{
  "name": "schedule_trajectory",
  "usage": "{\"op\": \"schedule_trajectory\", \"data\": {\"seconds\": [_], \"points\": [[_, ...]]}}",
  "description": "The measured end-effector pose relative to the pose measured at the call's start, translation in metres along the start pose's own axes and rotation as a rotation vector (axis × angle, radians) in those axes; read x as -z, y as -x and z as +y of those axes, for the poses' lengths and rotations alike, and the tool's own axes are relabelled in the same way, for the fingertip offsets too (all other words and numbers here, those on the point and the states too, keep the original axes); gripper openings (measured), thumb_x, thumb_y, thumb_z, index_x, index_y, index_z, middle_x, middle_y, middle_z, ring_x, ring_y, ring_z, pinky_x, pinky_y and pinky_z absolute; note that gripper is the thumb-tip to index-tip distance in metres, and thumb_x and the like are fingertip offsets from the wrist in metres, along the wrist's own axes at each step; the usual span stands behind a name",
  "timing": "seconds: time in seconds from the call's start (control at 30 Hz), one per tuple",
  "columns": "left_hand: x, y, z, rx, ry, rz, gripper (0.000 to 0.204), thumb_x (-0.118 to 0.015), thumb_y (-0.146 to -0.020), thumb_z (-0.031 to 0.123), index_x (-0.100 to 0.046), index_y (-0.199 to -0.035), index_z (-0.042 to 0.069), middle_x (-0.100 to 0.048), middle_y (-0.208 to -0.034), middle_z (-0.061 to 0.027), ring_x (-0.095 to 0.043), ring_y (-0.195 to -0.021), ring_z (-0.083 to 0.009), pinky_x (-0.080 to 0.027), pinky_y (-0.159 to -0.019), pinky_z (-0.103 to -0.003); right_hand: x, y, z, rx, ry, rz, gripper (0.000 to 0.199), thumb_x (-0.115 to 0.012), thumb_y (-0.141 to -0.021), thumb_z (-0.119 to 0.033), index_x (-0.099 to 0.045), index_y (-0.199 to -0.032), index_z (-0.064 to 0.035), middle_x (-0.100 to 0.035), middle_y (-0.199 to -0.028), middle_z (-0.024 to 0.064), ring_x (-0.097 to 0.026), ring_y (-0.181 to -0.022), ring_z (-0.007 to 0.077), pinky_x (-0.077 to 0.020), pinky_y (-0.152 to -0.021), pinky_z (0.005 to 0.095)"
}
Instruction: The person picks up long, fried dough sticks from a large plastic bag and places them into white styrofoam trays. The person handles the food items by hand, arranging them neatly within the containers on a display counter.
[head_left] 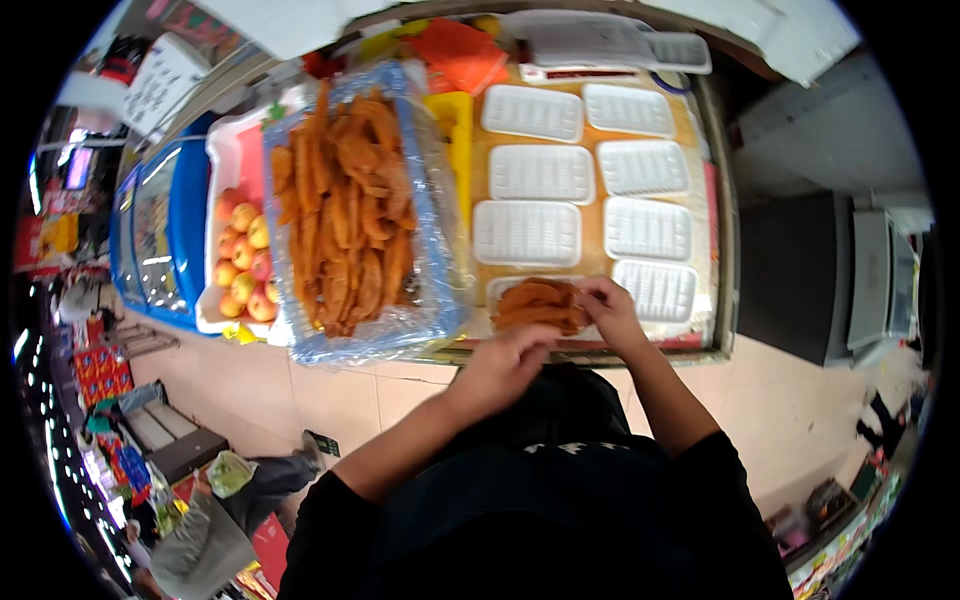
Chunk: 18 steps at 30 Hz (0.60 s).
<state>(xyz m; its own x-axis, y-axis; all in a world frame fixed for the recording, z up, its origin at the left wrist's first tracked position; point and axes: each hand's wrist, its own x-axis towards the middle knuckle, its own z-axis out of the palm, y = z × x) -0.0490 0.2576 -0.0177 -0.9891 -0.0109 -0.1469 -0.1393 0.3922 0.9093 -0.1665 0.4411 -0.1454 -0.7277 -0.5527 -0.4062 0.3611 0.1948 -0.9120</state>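
Observation:
A small white plastic tray (495, 289) at the near edge of the table is heaped with flat orange-brown strips that look like dried sweet potato (540, 306). My right hand (612, 312) pinches at the right end of this heap, its fingertips on the strips. Just in front of the tray is my left hand (500, 372), fingers curled together by the heap's near side. Whatever those fingers hold is hidden. To the left, a large pile of the same strips (345, 215) fills a blue crate (430, 215) lined with clear plastic.
Several white trays (528, 235) without food stand in two columns beyond my hands. A white bin (226, 160) of apples (243, 255) is left of the crate. Clear lids (585, 45) lie at the far edge. Behind on the left stands another person (205, 540).

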Motion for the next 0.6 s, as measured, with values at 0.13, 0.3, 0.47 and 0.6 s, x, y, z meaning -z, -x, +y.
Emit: {"op": "schedule_trajectory", "data": {"seconds": [0.13, 0.3, 0.47, 0.6], "points": [[0.049, 0.037, 0.031, -0.005, 0.090, 0.114, 0.018, -0.060, -0.085, 0.002, -0.061, -0.102, 0.005, -0.062, -0.091, -0.0116, -0.062, -0.085, -0.0250, -0.049, -0.075, -0.032, -0.003, 0.009, -0.021, -0.064, -0.005, 0.083, 0.012, -0.056, -0.089, -0.003, -0.058, -0.101, -0.0027, -0.058, -0.074, 0.0026, -0.056, -0.059, 0.0088, -0.0487, -0.054, 0.0235], [0.141, 0.060, -0.017, 0.251, -0.327, 0.680, 0.013, -0.060, -0.081, -0.002, -0.064, -0.094, 0.001, -0.063, -0.085, -0.0160, -0.063, -0.077, -0.0291, -0.050, -0.066, -0.034, -0.004, 0.016, -0.043, -0.042, 0.032, 0.127, 0.015, -0.053, -0.090, -0.002, -0.058, -0.104, -0.0020, -0.061, -0.081, 0.0054, -0.058, -0.064, 0.0094, -0.0499, -0.056, 0.0232], [0.162, 0.071, -0.071, 0.342, -0.698, 0.383, 0.024, -0.069, -0.077, 0.020, -0.064, -0.093, 0.002, -0.063, -0.092, -0.0149, -0.064, -0.086, -0.0280, -0.051, -0.073, -0.039, -0.037, 0.021, -0.094, 0.049, 0.109, 0.078, 0.014, -0.052, -0.091, -0.001, -0.058, -0.104, -0.0016, -0.060, -0.085, 0.0037, -0.057, -0.070, 0.0085, -0.0495, -0.063, 0.0227], [0.156, 0.044, -0.061, 0.547, -0.990, 0.086, 0.036, -0.064, -0.079, 0.027, -0.060, -0.099, -0.002, -0.059, -0.104, -0.0165, -0.058, -0.102, -0.0317, -0.049, -0.083, -0.040, -0.101, 0.025, -0.147, 0.302, 0.195, -0.078, 0.013, -0.054, -0.091, -0.002, -0.059, -0.103, -0.0009, -0.061, -0.089, 0.0046, -0.059, -0.075, 0.0112, -0.0495, -0.066, 0.0242]]}}
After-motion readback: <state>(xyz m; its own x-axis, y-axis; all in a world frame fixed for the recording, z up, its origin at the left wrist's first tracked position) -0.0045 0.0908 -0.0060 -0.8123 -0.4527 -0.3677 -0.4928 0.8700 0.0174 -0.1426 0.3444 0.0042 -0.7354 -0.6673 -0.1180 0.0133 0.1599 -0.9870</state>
